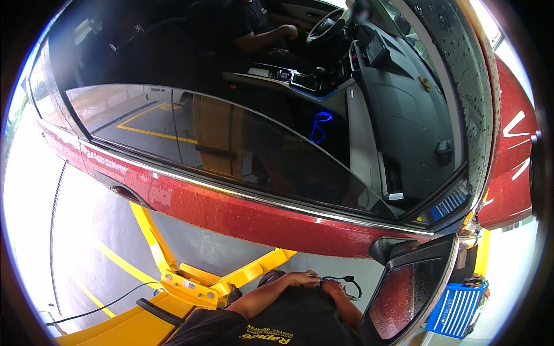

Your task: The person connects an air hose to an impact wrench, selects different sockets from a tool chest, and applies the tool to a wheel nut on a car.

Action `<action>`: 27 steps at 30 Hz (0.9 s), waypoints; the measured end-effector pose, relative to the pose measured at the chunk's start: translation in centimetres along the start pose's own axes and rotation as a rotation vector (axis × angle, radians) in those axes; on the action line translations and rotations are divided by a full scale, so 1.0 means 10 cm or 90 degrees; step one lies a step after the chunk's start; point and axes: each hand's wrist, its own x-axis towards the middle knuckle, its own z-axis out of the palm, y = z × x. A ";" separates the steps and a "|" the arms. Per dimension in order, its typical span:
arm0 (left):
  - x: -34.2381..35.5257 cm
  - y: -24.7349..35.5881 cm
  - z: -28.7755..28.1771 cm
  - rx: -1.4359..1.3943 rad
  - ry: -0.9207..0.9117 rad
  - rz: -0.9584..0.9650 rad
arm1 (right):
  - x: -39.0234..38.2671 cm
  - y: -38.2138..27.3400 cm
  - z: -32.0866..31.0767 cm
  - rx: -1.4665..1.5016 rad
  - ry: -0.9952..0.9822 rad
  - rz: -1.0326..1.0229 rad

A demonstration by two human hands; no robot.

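My left hand point(303, 279) and my right hand point(332, 287) meet in front of my dark shirt, below the door of a red car point(242, 222). The fingers of both are bent, closed around something small between them that is too small to make out. From there a thin dark hose or cable point(356, 282) loops out past my right hand, with a black fitting on it. The car's wet side mirror point(399, 297) stands to the right of my right forearm.
A yellow lift arm point(190, 282) reaches under the car at left, with a blue hose point(115, 307) beside it. At right stands a blue tool cabinet point(456, 309). Through the window another person point(262, 37) sits near the steering wheel point(326, 27); a blue looped cord point(319, 126) also shows.
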 end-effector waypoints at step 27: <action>0.07 -0.06 -0.01 0.022 0.009 -0.010 | -0.02 0.03 0.02 -0.005 0.025 -0.018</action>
